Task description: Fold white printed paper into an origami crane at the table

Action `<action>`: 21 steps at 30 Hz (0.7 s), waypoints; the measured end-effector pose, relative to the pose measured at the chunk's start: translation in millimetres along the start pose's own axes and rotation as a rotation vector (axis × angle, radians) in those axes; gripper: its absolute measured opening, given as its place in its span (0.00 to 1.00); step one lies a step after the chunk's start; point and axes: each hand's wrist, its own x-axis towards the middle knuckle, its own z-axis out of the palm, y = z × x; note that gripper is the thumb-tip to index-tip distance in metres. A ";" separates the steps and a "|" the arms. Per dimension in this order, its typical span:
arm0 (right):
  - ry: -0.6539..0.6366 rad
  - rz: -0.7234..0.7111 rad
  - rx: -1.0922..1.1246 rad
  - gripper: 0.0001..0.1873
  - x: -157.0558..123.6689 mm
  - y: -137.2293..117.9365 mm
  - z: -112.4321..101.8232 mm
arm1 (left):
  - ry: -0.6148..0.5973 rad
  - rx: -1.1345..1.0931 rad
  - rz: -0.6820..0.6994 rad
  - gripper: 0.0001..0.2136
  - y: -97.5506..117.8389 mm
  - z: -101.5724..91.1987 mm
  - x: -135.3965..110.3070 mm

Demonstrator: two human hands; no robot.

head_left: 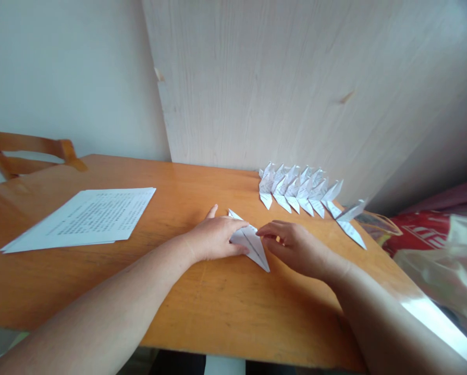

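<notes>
both hands (213, 237) on folded paper (252, 244)

Printed sheets (88, 216) lie left, a chair (30, 151) behind, perhaps plastic bags (444, 245) right.

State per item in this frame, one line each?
folded paper piece, lying flat, held down
left hand, flat, pressing the piece
right hand, fingertips at its edge, grip unclear
row of folded pieces, overlapping, untouched
printed sheets, stacked flat, unfolded
</notes>
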 end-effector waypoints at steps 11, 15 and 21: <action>-0.210 -0.205 -0.146 0.29 -0.8 -6.7 20.5 | 0.007 -0.008 -0.032 0.14 -1.8 -1.1 -1.4; -0.227 -0.198 -0.178 0.30 -3.9 -5.6 18.4 | -0.010 -0.003 -0.043 0.15 -3.9 0.4 -0.5; -0.246 -0.173 -0.159 0.29 -12.8 -14.8 5.3 | -0.018 -0.004 -0.056 0.17 -5.5 0.4 0.6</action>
